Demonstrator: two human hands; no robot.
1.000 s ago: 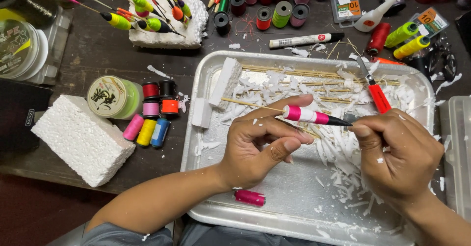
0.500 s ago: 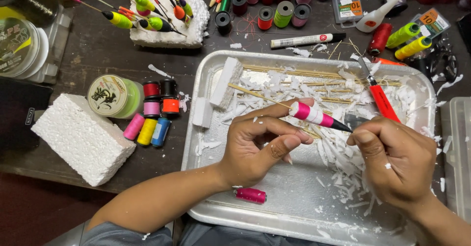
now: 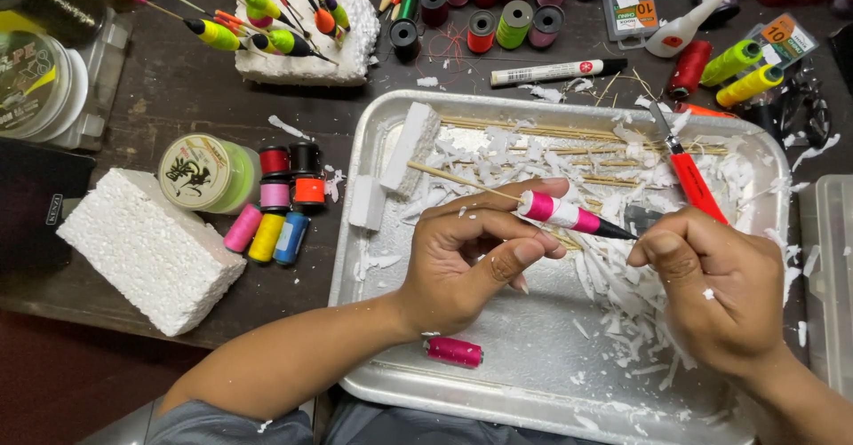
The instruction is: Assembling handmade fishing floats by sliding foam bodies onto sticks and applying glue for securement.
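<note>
Left hand: your left hand (image 3: 471,263) has its fingers (image 3: 520,254) curled closed, pinching the pink-and-white float (image 3: 562,212) at its white end.
Right hand: your right hand (image 3: 724,290) has its fingers closed around the red-handled knife (image 3: 691,183), thumb near the float's black tip.
Float: tapered body on a thin wooden stick, held above the metal tray (image 3: 533,383).
Tray: dull metal, littered with flaky white foam shavings (image 3: 622,276); a pink thread spool (image 3: 454,351) lies inside.
Surface: a rough white foam block (image 3: 147,250) rests on the dark surface (image 3: 178,90).
</note>
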